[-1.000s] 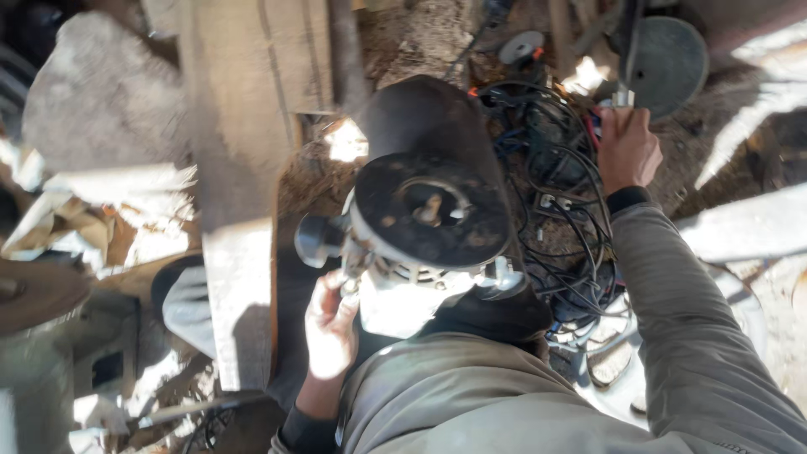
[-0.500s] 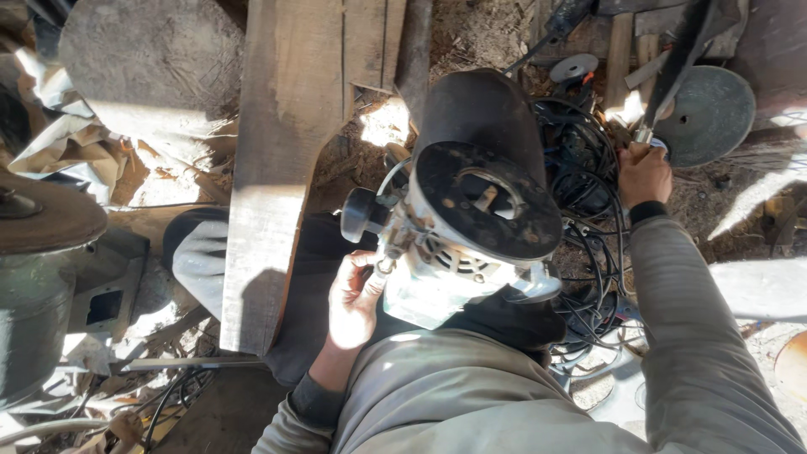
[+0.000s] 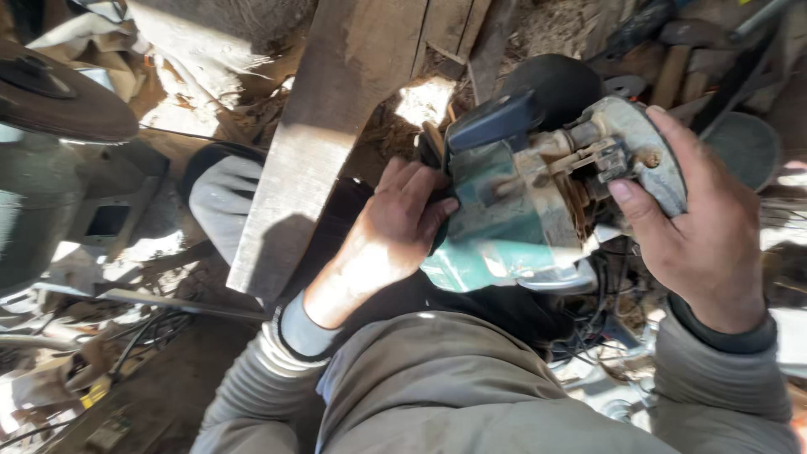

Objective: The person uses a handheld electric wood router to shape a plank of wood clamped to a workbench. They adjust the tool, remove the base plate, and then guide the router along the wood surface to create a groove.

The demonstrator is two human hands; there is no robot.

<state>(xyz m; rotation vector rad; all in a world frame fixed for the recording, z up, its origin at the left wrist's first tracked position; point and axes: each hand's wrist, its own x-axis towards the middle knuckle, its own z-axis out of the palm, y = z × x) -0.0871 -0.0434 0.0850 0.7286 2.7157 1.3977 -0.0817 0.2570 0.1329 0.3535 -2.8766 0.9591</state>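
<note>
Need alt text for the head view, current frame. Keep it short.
Two bare hands grip a worn teal power tool with a black handle: the left hand on its side, the right hand around its round grey end. A weathered wooden plank lies beside it, with tangled black cables underneath.
</note>
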